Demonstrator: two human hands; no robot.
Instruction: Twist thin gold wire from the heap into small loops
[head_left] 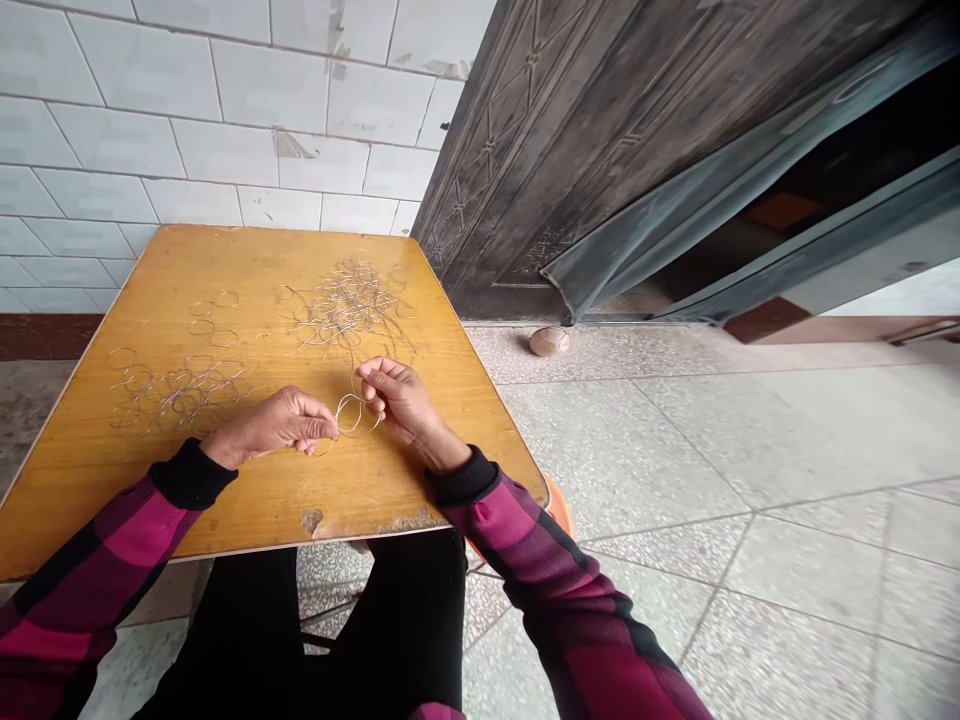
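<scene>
A thin, silvery wire point(349, 399) bent into loops spans the gap between my two hands, just above the wooden table point(285, 500). My left hand point(285, 418) pinches its left side between thumb and fingers. On the other side, my right hand point(397, 398) is closed on the wire with thumb and forefinger. Beyond my right hand lies a tangled heap of wire pieces point(356, 300). A pile of looped wires point(184, 392) rests by my left hand, and a few separate wire loops point(217, 318) lie farther back.
White wall tiles point(247, 90) rise behind the table's far edge. To the right are a dark carved door point(525, 150) and a hanging translucent curtain point(637, 235). A rounded stone-like object point(549, 341) sits on the tiled floor point(637, 460). Something orange point(559, 508) shows under the table's right corner.
</scene>
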